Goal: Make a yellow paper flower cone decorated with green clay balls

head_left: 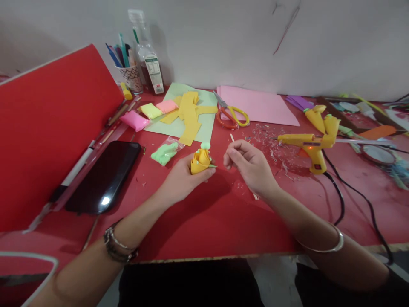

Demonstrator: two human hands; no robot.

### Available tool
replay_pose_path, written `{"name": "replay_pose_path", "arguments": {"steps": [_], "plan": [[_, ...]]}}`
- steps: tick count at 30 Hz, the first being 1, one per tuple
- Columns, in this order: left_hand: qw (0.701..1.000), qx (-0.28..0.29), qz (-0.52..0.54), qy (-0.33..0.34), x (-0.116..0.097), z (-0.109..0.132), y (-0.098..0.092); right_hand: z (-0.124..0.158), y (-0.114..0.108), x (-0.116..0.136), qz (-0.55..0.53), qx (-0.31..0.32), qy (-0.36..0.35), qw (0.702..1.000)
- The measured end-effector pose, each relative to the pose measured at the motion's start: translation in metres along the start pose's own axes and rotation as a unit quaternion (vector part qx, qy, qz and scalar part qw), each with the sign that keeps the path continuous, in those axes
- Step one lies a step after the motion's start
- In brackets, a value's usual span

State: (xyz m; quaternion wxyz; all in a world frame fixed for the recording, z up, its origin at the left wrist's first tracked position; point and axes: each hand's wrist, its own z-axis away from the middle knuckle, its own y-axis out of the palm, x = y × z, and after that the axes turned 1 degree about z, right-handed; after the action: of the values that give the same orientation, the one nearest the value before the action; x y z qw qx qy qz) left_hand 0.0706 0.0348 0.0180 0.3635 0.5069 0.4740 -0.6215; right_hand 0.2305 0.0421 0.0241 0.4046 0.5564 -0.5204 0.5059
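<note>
My left hand (185,177) is wrapped round a rolled yellow paper flower (200,164), upright above the table. Pale green dots sit on its folds, and a pale green lump (205,146) shows at its top. To the right of the flower, apart from it, my right hand (244,162) is closed with its fingertips pinched together; whatever they hold is too small or hidden. A thin pale stick (232,137) shows beyond that hand and a similar end below it; I cannot tell if it is held. Near my left hand lies a bag of green clay (164,153).
A glue gun (306,143) with an orange light lies at right, its black cord trailing forward. Scissors (231,117) rest by pink paper (255,104). Yellow strips (190,117) lie on green paper (207,128). At left are a phone (105,175), clay packets (136,120) and a red board (57,128).
</note>
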Motion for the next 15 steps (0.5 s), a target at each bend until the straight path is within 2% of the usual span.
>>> {"name": "replay_pose_path", "arguments": {"steps": [9, 15], "plan": [[1.000, 0.009, -0.013, 0.018, -0.0012, 0.0023, 0.0013, -0.0005, 0.0002, 0.0025, -0.019, 0.004, 0.045, 0.999], [0.999, 0.009, -0.029, 0.010, -0.0022, 0.0017, 0.0007, -0.0022, -0.0038, -0.0012, -0.038, -0.006, 0.026, 0.999]]}}
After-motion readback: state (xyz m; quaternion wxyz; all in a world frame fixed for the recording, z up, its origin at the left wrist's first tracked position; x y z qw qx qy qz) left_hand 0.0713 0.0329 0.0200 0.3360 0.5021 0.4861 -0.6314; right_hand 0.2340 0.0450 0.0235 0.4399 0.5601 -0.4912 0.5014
